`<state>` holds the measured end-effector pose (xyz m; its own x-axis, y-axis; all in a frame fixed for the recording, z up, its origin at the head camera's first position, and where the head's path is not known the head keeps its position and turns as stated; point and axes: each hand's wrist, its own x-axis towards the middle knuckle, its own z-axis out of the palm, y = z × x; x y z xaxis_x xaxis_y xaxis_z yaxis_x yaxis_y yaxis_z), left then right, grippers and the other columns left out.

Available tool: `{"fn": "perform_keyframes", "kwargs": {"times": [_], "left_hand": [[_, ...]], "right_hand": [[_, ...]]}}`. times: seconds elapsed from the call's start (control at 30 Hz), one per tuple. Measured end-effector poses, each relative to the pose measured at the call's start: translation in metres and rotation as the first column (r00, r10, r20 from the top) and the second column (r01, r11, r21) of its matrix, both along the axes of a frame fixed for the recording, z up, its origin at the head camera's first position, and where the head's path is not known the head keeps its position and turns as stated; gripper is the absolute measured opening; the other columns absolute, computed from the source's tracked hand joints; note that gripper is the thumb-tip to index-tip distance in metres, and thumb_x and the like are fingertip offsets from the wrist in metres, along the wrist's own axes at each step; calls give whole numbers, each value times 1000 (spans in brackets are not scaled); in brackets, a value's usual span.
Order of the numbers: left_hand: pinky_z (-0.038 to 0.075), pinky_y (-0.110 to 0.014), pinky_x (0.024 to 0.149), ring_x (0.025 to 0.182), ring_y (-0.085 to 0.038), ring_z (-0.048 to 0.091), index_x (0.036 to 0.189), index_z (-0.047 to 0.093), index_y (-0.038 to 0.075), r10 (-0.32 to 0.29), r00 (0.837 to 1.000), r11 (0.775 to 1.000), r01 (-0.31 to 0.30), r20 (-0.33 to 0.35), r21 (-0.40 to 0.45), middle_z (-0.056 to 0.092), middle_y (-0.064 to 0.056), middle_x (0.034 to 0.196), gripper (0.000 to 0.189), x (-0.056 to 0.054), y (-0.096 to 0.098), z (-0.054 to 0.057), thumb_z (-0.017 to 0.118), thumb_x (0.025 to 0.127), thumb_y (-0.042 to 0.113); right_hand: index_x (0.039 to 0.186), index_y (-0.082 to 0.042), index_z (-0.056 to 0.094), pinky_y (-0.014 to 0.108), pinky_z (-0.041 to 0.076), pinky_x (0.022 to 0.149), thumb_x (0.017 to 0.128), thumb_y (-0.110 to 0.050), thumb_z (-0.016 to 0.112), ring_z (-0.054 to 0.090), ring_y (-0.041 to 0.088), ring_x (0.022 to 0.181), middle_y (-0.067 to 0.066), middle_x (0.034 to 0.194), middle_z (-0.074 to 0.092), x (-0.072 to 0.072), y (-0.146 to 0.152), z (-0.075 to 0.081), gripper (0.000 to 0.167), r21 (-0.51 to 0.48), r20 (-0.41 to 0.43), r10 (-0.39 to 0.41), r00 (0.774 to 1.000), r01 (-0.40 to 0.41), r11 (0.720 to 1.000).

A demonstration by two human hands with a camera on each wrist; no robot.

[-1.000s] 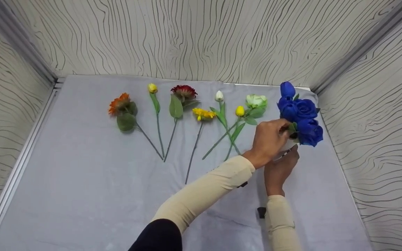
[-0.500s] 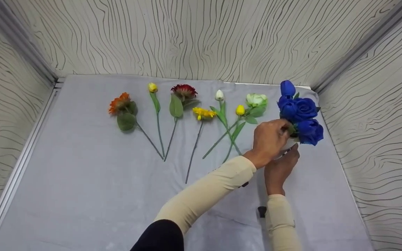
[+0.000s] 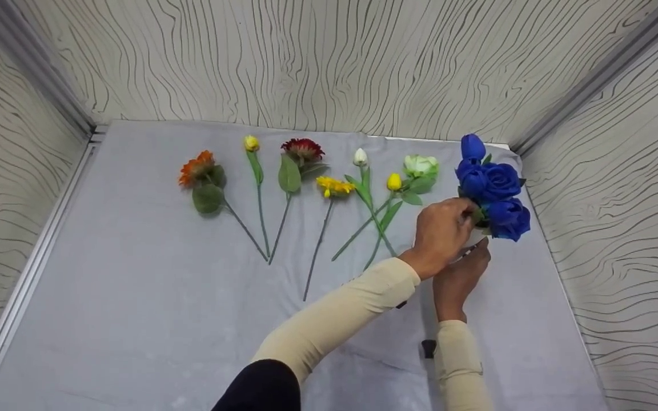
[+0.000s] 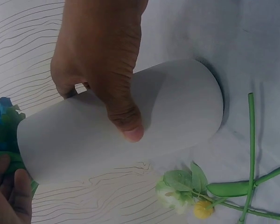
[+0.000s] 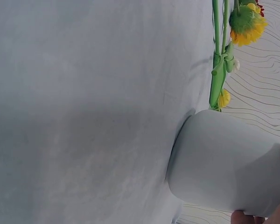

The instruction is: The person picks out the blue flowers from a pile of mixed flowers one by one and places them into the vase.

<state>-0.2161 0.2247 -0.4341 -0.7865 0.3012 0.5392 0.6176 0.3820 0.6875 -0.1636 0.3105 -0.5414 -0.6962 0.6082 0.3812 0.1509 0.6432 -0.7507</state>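
Observation:
In the head view a white cylindrical vase (image 4: 84, 140), mostly hidden behind the hands, stands upright at the right with several blue roses and tulips (image 3: 500, 181) over its rim. My right hand (image 3: 460, 279) grips the vase's side. Its thumb lies along the wall in the left wrist view, and its fingertips wrap the vase (image 5: 228, 163) in the right wrist view. At the rim, my left hand (image 3: 440, 234) pinches a green stem (image 4: 9, 159) under the blue blooms. The lower parts of the blue flowers' stems are hidden inside the vase.
Left of the vase lie an orange flower (image 3: 196, 170), a red flower (image 3: 303, 149), a yellow daisy-like flower (image 3: 334, 186), a pale green flower (image 3: 420, 166), a white tulip (image 3: 360, 156) and yellow tulips (image 3: 393, 182). Some stems cross. Patterned panels (image 3: 306, 63) wall in the grey cloth (image 3: 146, 308).
My left fingers have shifted slightly over the leaves at the rim, covering a leaf that showed earlier. The right hand, the vase and the lying flowers look unmoved.

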Motion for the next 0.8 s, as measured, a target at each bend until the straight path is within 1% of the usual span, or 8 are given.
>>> {"fn": "perform_keyframes", "kwargs": {"times": [0.07,0.17,0.23,0.3,0.43,0.53,0.63,0.8], "left_hand": [[43,-9,69,73,0,59,92,71,15,13,1000,1000,-13,-17,-5,67,7,83,13,1,1,-1,61,91,8],[43,-9,71,75,0,59,93,71,15,24,999,1000,-24,-33,-10,66,7,83,12,3,1,-3,60,92,9],[44,-9,74,78,-1,60,96,70,15,29,999,999,-30,-38,-21,66,7,86,9,5,0,-4,62,93,13],[44,-9,76,81,-2,61,97,70,15,37,999,999,-39,-38,-29,67,6,88,8,5,-2,-4,63,93,16],[44,-10,78,86,-2,62,100,70,14,56,998,998,-57,-39,-23,69,6,93,12,5,-12,-6,67,92,22],[45,-10,78,87,-3,63,101,70,12,70,997,998,-69,-26,7,70,4,95,15,7,-24,-12,68,92,23],[46,-11,77,87,-4,64,102,70,11,91,996,995,-91,4,26,70,3,96,15,10,-38,-22,67,92,23],[48,-14,77,87,-5,65,100,70,11,149,987,988,-151,54,28,70,3,95,14,15,-60,-39,68,91,21]], "right_hand": [[144,14,24,46,33,98,89,-6,65,41,38,115,32,125,42,0,0,0,71,29,0,-4,1000,4,1000],[141,17,26,49,33,94,93,-2,57,42,41,107,34,116,44,-1,-1,1,60,92,-20,-5,1000,7,996],[140,17,26,50,33,95,94,-1,54,43,42,108,35,116,45,-1,-1,1,57,131,-21,-3,1000,6,991],[141,15,26,50,33,98,94,-2,55,43,42,112,34,121,45,0,-2,1,58,148,-19,4,1000,-1,989],[145,7,26,47,30,106,85,-11,71,39,37,125,28,136,41,4,-7,6,77,83,-44,18,999,-14,996],[147,4,25,46,29,107,79,-17,78,35,35,128,26,141,35,10,-14,9,88,14,-63,-4,998,4,1000],[147,4,24,48,31,107,78,-19,81,33,36,129,27,141,31,18,-22,11,92,-15,-56,-20,998,19,1000],[147,1,25,51,32,105,76,-13,82,33,36,128,26,141,30,30,-34,10,92,-17,-49,21,999,-22,1000]]}}
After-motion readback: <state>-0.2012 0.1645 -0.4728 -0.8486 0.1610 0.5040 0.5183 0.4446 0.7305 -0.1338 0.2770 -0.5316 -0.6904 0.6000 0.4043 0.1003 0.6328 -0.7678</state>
